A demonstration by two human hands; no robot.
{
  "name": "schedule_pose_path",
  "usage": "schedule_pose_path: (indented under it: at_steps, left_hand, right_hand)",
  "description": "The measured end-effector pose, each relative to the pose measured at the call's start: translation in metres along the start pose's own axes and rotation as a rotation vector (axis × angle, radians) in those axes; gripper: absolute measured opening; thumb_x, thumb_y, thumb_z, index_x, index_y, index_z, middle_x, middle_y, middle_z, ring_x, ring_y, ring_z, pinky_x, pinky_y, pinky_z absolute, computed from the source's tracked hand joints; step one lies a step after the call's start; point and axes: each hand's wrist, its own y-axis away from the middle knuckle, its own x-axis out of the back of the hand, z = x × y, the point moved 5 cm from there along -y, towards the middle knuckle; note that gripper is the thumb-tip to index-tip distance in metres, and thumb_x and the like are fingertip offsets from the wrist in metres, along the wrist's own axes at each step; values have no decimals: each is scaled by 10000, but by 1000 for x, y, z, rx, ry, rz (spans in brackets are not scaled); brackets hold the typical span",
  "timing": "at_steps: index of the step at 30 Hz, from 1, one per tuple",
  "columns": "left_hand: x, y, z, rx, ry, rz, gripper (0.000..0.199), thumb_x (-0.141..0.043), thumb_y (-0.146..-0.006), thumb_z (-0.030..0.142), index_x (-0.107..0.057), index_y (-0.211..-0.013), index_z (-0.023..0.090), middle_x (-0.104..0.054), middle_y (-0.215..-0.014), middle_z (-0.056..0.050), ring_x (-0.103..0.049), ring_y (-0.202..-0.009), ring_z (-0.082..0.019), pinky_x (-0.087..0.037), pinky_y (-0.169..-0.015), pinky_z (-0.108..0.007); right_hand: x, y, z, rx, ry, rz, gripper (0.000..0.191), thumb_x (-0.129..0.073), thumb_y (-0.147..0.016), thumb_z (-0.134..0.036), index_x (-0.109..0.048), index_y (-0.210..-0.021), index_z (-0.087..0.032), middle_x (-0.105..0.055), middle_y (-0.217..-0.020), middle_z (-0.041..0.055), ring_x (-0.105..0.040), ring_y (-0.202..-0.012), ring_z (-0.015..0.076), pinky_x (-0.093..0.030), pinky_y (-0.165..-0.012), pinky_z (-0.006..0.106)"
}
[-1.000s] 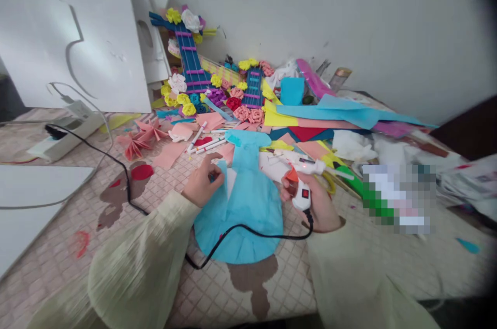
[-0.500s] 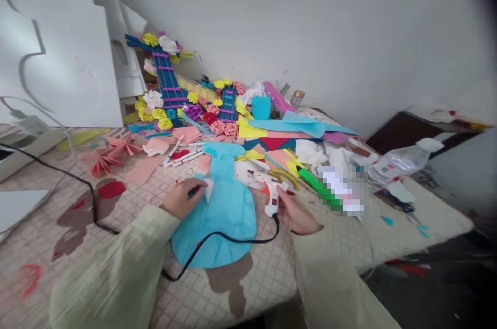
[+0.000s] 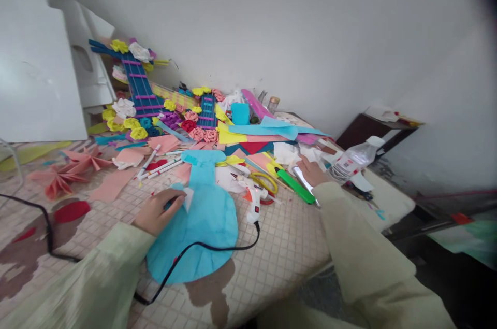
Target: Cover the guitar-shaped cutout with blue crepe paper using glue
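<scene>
A light-blue guitar-shaped paper cut-out (image 3: 205,215) lies flat on the table in front of me. My left hand (image 3: 158,211) rests at its left edge, fingers pinching a small white piece of paper (image 3: 188,198) over the blue surface. The white hot glue gun (image 3: 255,205) lies right of the cut-out, its black cord (image 3: 209,247) running across the blue paper. My right hand (image 3: 313,170) reaches over a phone-like flat object (image 3: 303,179), fingers stretched towards crumpled white tissue (image 3: 286,154); nothing shows in its grasp.
Decorated blue paper guitars (image 3: 142,88) and paper flowers lean at the back. A green cutter (image 3: 297,186), yellow-handled scissors (image 3: 264,182) and several white markers (image 3: 165,167) lie around the cut-out. A plastic bottle (image 3: 355,160) lies at the right.
My right hand has left the glue gun and moved right to the flat phone-like object. My left hand still holds the white paper. The view has turned rightwards.
</scene>
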Motion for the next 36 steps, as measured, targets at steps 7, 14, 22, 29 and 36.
schedule_pose_path:
  at_steps: [7, 14, 22, 29, 36]
  left_hand:
    - [-2, 0, -4, 2, 1, -24, 441, -368, -778, 507, -655, -831, 177, -699, -895, -86, -636, -853, -230, -485, -783, -329]
    - [-3, 1, -12, -1, 15, -6, 400, -356, -810, 466, -655, -842, 203, -698, -888, -61, -635, -823, -214, -479, -771, -311]
    - [-3, 2, -13, 12, 41, 39, 387, -370, -807, 475, -660, -827, 219, -696, -847, -54, -635, -798, -217, -472, -766, -310]
    - [-1, 3, -7, 57, 71, 43, 442, -371, -791, 544, -657, -830, 208, -694, -869, -46, -616, -826, -222, -450, -801, -295]
    - [-1, 3, -10, 61, 82, 23, 443, -383, -791, 546, -657, -842, 202, -689, -873, -45, -604, -835, -222, -435, -794, -293]
  right_hand:
    - [-5, 4, 20, 12, 59, -37, 315, -363, -887, -361, -541, -1087, -194, -616, -1093, 116, -586, -928, 238, -398, -872, 428]
    - [21, 21, 34, 0, 45, -5, 411, -239, -907, -339, -491, -1171, -151, -669, -977, 131, -597, -947, 275, -424, -842, 420]
    - [19, 33, 40, 31, 1, 7, 466, -218, -908, -364, -406, -1268, -134, -651, -1057, 105, -554, -1025, 244, -388, -916, 408]
    - [8, 31, 34, 37, -5, 10, 444, -253, -898, -322, -416, -1278, -158, -625, -1115, 114, -526, -1086, 255, -381, -933, 415]
    - [10, 33, 39, -7, -23, 62, 453, -238, -895, -333, -412, -1270, -149, -639, -1080, 118, -569, -1009, 247, -417, -883, 386]
